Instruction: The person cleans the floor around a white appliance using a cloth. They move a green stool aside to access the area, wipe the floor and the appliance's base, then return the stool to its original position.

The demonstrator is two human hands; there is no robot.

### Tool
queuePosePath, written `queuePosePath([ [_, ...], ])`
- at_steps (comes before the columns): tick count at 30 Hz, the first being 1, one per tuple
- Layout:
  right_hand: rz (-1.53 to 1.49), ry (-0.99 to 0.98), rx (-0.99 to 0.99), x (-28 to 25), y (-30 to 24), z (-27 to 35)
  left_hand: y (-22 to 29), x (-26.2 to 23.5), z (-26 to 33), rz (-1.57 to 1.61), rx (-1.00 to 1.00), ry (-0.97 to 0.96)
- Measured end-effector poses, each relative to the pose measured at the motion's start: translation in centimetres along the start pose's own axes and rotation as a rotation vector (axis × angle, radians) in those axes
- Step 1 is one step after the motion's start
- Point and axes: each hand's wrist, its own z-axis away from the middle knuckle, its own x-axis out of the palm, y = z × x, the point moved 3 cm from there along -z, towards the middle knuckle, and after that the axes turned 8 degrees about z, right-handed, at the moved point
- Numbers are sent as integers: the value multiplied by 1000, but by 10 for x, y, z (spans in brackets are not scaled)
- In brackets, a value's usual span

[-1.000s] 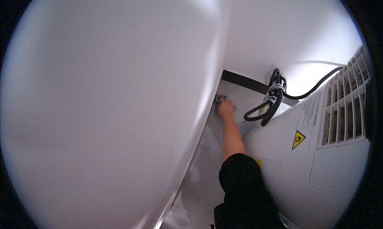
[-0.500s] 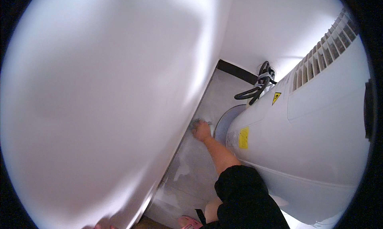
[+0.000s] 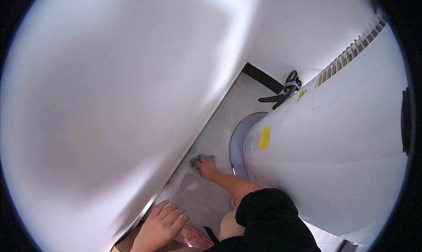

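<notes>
Cloth (image 3: 198,159) lies bunched under right hand (image 3: 206,167) pressing the floor (image 3: 228,120); left hand (image 3: 162,223) spread open, empty.

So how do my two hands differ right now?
The right hand reaches far out along the grey floor and presses on a small grey cloth; the left hand sits close to the body with nothing in it. The right hand's fingers curl over the cloth; the left hand's fingers spread flat. Both are bare and low by the white wall.

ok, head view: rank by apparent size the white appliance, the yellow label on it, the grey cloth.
1. white appliance
2. and 3. grey cloth and yellow label: look alike in size, and the right hand covers part of the cloth.
</notes>
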Motion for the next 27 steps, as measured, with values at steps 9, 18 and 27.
queuePosePath([
  [9, -1137, -171, 586, -36, 48, -29, -20, 49, 31, 191, -158, 6],
  [18, 424, 284, 271, -44, 5, -14, -27, 61, 36, 275, -196, 17],
  [27, 338, 347, 631, -68, 86, -48, -24, 65, 45, 374, -291, -6],
])
